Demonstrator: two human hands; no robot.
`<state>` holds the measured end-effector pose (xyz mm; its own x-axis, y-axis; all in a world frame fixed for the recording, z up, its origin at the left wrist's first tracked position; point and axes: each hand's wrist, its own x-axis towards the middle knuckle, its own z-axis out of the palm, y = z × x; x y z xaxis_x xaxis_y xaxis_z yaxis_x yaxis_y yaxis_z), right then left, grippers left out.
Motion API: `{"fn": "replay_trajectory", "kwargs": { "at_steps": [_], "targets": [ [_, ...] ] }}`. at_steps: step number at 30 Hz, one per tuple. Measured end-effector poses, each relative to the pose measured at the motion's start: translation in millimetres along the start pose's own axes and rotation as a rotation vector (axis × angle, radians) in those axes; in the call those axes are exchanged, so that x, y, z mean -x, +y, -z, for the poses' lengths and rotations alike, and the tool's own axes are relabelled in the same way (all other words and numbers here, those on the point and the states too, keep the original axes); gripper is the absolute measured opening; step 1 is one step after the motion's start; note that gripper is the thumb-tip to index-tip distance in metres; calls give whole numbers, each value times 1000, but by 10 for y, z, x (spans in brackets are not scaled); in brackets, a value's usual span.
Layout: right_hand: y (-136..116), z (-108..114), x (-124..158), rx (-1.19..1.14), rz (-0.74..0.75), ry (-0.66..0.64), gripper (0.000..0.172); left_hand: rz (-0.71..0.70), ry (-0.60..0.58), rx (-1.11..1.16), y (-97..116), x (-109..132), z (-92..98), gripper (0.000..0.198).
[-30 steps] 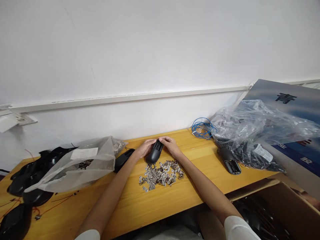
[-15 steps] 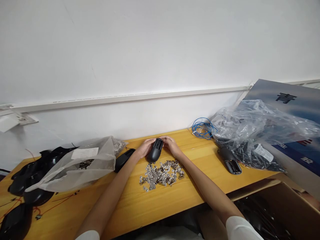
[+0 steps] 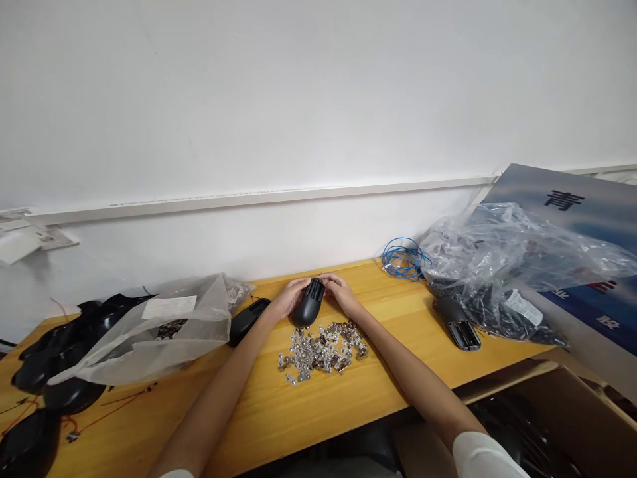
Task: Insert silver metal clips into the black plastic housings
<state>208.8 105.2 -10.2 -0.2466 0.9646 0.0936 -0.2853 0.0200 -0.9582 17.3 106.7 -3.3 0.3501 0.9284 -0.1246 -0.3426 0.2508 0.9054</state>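
A black, rounded plastic housing (image 3: 307,309) with an open battery compartment at its far end is held upright between my two hands. My left hand (image 3: 287,300) is closed around its left side. At the compartment end, my right hand (image 3: 342,292) has its fingers closed against the housing's right edge; whether a small part is pinched there is hidden. Just in front of the housing lies a loose pile of small shiny metal battery contacts (image 3: 318,352). Another black housing (image 3: 246,321) rests on the table beside my left forearm.
To the left are a translucent bag (image 3: 199,332) with metal parts, black housings (image 3: 74,392) and red wires (image 3: 112,413). On the right lie a housing (image 3: 458,323), a blue cable coil (image 3: 404,259) and a clear plastic bag (image 3: 502,245). A cardboard box (image 3: 577,411) stands below the table edge.
The housing has tipped slightly in my hands, and my right fingers have shifted a little at its compartment end. The view has moved slightly; the things on the table stay put.
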Motion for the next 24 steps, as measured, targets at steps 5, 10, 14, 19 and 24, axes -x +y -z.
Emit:
{"fn": "replay_trajectory", "kwargs": {
  "at_steps": [5, 10, 14, 19, 24],
  "targets": [
    [30, -20, 28, 13, 82, 90, 33, 4, 37, 33, 3, -5, -8, 48],
    [79, -48, 19, 129, 160, 141, 37, 1, 62, 68, 23, 7, -41, 46],
    [84, -48, 7, 189, 164, 128, 35, 15, 70, 83, 28, 5, -47, 45],
    [86, -48, 31, 261, 194, 164, 32, 50, 58, 89, 36, -10, -44, 42],
    [111, -43, 49, 291, 221, 178, 31, 46, 37, 108, 30, -23, -36, 38]
  ]
}}
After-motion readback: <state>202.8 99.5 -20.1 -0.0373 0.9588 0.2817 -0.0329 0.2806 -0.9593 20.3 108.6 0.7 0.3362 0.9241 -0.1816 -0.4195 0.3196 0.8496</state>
